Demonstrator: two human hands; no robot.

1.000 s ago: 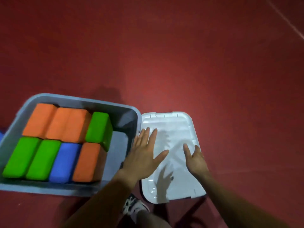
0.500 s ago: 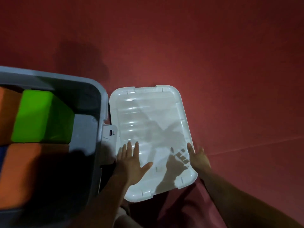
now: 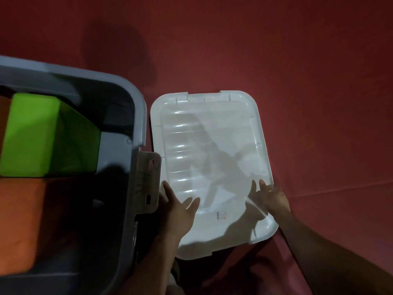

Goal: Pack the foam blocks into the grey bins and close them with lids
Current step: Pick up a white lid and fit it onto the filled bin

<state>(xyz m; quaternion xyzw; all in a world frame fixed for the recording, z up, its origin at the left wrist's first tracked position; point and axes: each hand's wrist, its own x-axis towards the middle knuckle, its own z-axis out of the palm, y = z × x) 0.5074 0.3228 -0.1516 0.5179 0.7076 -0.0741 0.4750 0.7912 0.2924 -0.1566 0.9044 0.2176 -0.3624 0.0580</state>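
A white translucent lid (image 3: 210, 145) lies flat on the red floor, just right of an open grey bin (image 3: 139, 116). My left hand (image 3: 177, 206) rests on the lid's near left edge with its fingers straight and the thumb spread. At the near right edge my right hand (image 3: 271, 195) touches the lid with straight fingers. Inside the bin a green foam block (image 3: 32, 133) sits above an orange foam block (image 3: 19, 224); the bin's left part is cut off by the frame.
A grey latch (image 3: 148, 182) hangs off the bin's right rim, next to my left hand. Red floor (image 3: 297, 71) spreads beyond and to the right of the lid, with a faint seam at the right.
The camera has come closer and lower over the lid and the bin's right end. Both hands have slid from the lid's middle to its near side edges.
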